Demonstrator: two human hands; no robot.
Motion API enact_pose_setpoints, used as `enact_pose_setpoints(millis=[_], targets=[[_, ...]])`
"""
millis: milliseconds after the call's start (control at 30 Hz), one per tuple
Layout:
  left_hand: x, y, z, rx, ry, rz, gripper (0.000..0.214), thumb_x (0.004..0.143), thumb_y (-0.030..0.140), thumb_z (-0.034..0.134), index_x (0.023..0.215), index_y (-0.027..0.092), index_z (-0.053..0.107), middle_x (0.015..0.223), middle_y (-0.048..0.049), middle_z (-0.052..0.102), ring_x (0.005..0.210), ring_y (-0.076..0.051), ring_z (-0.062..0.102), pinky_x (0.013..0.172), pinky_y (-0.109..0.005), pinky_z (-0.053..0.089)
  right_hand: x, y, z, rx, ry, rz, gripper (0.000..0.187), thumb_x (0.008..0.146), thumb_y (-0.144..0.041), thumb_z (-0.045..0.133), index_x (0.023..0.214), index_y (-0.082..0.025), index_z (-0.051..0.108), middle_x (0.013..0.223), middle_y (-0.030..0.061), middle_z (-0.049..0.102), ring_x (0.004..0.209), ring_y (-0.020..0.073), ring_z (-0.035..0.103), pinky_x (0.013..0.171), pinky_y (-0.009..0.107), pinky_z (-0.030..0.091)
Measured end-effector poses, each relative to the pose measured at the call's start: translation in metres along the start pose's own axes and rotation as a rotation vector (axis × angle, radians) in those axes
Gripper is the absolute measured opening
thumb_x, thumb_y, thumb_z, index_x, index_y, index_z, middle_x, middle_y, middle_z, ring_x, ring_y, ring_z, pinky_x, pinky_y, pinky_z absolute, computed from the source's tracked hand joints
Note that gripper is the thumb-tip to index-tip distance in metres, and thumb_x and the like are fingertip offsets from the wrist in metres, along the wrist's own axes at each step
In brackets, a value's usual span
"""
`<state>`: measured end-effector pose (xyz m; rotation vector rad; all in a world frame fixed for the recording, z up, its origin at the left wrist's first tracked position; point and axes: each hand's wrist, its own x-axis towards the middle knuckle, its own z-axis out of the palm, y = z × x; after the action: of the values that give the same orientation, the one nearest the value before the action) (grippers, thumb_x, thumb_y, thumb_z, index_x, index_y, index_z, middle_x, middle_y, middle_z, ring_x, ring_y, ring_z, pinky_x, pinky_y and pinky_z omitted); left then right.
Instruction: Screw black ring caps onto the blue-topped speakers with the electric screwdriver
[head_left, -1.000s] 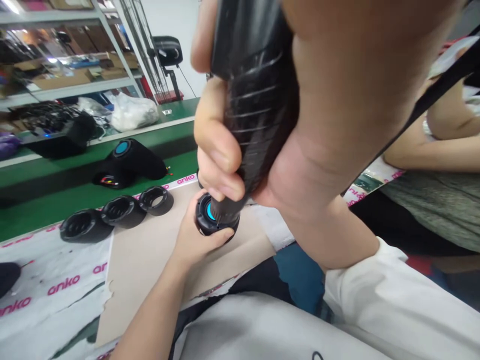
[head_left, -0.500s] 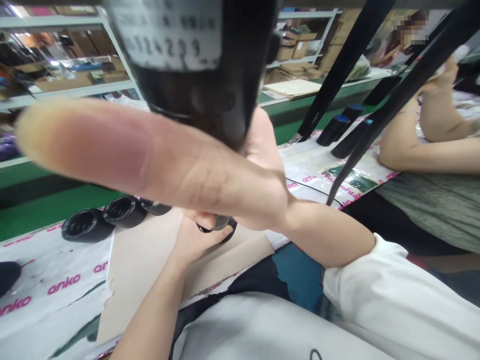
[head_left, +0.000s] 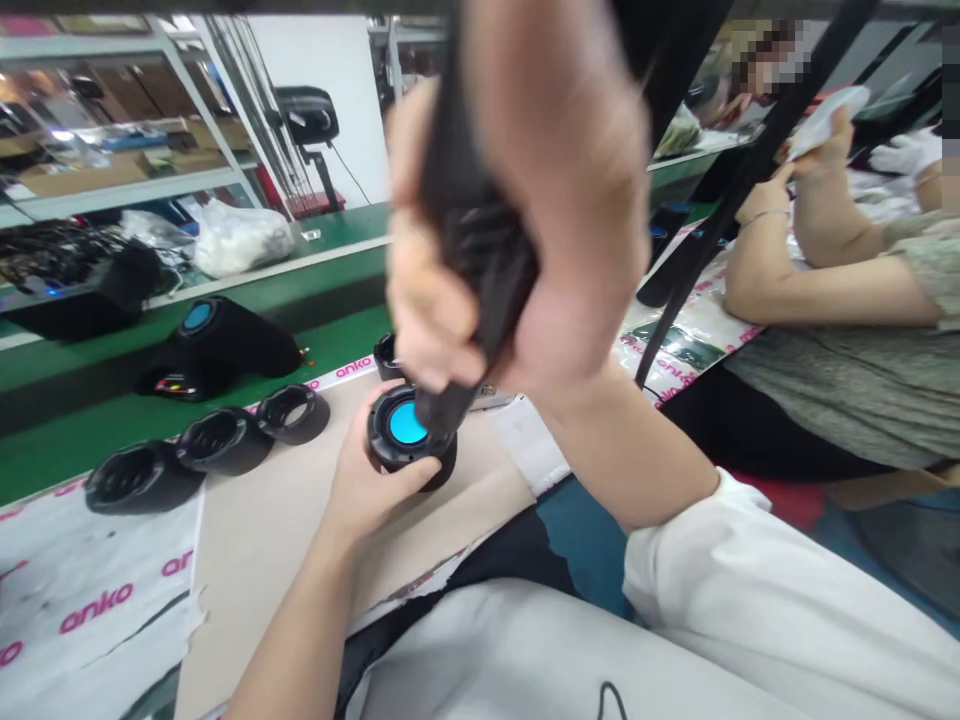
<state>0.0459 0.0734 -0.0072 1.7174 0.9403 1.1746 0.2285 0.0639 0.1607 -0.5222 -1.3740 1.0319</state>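
My left hand (head_left: 373, 480) cradles a round black housing (head_left: 395, 432) with a bright cyan centre, its fingers wrapped around the side. My right hand (head_left: 517, 220) grips a black electric screwdriver (head_left: 476, 235) upright, and its narrow shaft (head_left: 442, 408) reaches down to the housing's face. The bit's tip is hidden behind the shaft and the blur. Several black ring-shaped parts lie to the left on a beige cardboard sheet (head_left: 262, 560), the nearest a flared ring (head_left: 292, 413). Another black ring (head_left: 388, 357) stands just behind the housing.
Finished black cylinders (head_left: 232, 335) lie on a green bench (head_left: 225, 395) behind the cardboard. A printed white plastic sheet (head_left: 97, 630) covers the table's left side. A co-worker's arms (head_left: 817, 290) rest at the right, with a black cord (head_left: 712, 210) hanging between us.
My right hand has come back down from its raised position, bringing the screwdriver's shaft to the housing. The housing stays in my left hand, and the view has shifted slightly.
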Motion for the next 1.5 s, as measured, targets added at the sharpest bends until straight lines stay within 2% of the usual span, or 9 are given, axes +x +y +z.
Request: enact_pose_setpoints(millis=[67, 167, 267, 500, 667, 767, 900, 1167, 1500], targets=[[0.001, 0.004, 0.004, -0.051, -0.009, 0.010, 0.089, 0.067, 0.063, 0.098, 0.137, 0.020, 0.064, 0.132, -0.0149, 0.078, 0.121, -0.037, 0.078, 0.102, -0.050, 0.065, 0.006, 0.001, -0.024, 0.063, 0.111, -0.070, 0.036, 0.101, -0.059, 0.066, 0.090, -0.026, 0.057, 0.056, -0.0096, 0.051, 0.041, 0.0105, 0.048, 0.039, 0.024, 0.045], [0.001, 0.005, 0.006, -0.054, -0.012, 0.021, 0.090, 0.068, 0.061, 0.098, 0.140, 0.020, 0.063, 0.134, -0.0155, 0.077, 0.123, -0.037, 0.077, 0.103, -0.048, 0.064, 0.010, 0.026, -0.053, -0.038, 0.381, -0.127, 0.048, 0.089, -0.061, 0.085, 0.075, -0.024, 0.058, 0.051, -0.0074, 0.050, 0.037, 0.0110, 0.043, 0.034, 0.028, 0.033], [-0.001, 0.001, 0.004, -0.055, -0.013, 0.030, 0.091, 0.068, 0.060, 0.099, 0.141, 0.020, 0.063, 0.136, -0.0159, 0.076, 0.124, -0.037, 0.077, 0.103, -0.047, 0.064, 0.007, 0.053, -0.065, -0.135, 0.485, -0.124, 0.059, 0.081, -0.072, 0.088, 0.070, -0.026, 0.053, 0.048, -0.0076, 0.049, 0.034, 0.0117, 0.041, 0.033, 0.031, 0.031], [-0.001, -0.002, 0.001, -0.029, -0.003, 0.049, 0.092, 0.066, 0.059, 0.101, 0.141, 0.020, 0.064, 0.138, -0.0152, 0.075, 0.126, -0.036, 0.075, 0.105, -0.045, 0.062, -0.007, 0.074, -0.064, -0.130, 0.433, -0.058, 0.058, 0.085, -0.061, 0.089, 0.071, -0.026, 0.045, 0.048, -0.0093, 0.047, 0.036, 0.0103, 0.040, 0.037, 0.029, 0.029], [-0.001, 0.000, 0.002, -0.003, 0.000, 0.049, 0.092, 0.067, 0.064, 0.099, 0.140, 0.021, 0.063, 0.137, -0.0147, 0.075, 0.125, -0.036, 0.075, 0.104, -0.045, 0.063, -0.016, 0.069, -0.065, -0.060, 0.349, 0.073, 0.051, 0.088, -0.059, 0.088, 0.072, -0.025, 0.053, 0.050, -0.0078, 0.051, 0.037, 0.0117, 0.044, 0.035, 0.029, 0.033], [-0.002, -0.001, 0.001, 0.021, -0.015, 0.057, 0.093, 0.069, 0.068, 0.096, 0.141, 0.021, 0.062, 0.138, -0.0157, 0.074, 0.125, -0.037, 0.075, 0.104, -0.047, 0.063, -0.009, 0.044, -0.058, 0.003, 0.389, -0.070, 0.047, 0.087, -0.060, 0.088, 0.072, -0.025, 0.061, 0.049, -0.0068, 0.050, 0.035, 0.0132, 0.042, 0.034, 0.032, 0.032], [-0.003, -0.001, 0.002, 0.020, -0.016, 0.050, 0.093, 0.071, 0.070, 0.094, 0.143, 0.021, 0.061, 0.140, -0.0161, 0.073, 0.128, -0.038, 0.074, 0.106, -0.048, 0.062, 0.006, 0.019, -0.050, -0.108, 0.369, -0.215, 0.049, 0.079, -0.066, 0.093, 0.077, -0.027, 0.064, 0.054, -0.0058, 0.055, 0.040, 0.0144, 0.050, 0.037, 0.033, 0.036], [-0.003, -0.001, 0.003, -0.027, -0.017, 0.055, 0.092, 0.071, 0.063, 0.098, 0.144, 0.021, 0.061, 0.140, -0.0164, 0.074, 0.127, -0.037, 0.076, 0.105, -0.046, 0.063, -0.005, 0.067, -0.060, -0.210, 0.494, -0.053, 0.059, 0.083, -0.068, 0.088, 0.075, -0.027, 0.046, 0.050, -0.0090, 0.048, 0.037, 0.0107, 0.042, 0.038, 0.032, 0.030], [-0.005, -0.003, 0.003, -0.031, -0.014, 0.092, 0.089, 0.073, 0.061, 0.097, 0.144, 0.021, 0.061, 0.140, -0.0156, 0.074, 0.127, -0.036, 0.075, 0.107, -0.045, 0.062, -0.020, 0.060, -0.063, -0.136, 0.357, 0.054, 0.051, 0.090, -0.056, 0.086, 0.071, -0.025, 0.049, 0.051, -0.0071, 0.048, 0.038, 0.0120, 0.043, 0.037, 0.029, 0.034]])
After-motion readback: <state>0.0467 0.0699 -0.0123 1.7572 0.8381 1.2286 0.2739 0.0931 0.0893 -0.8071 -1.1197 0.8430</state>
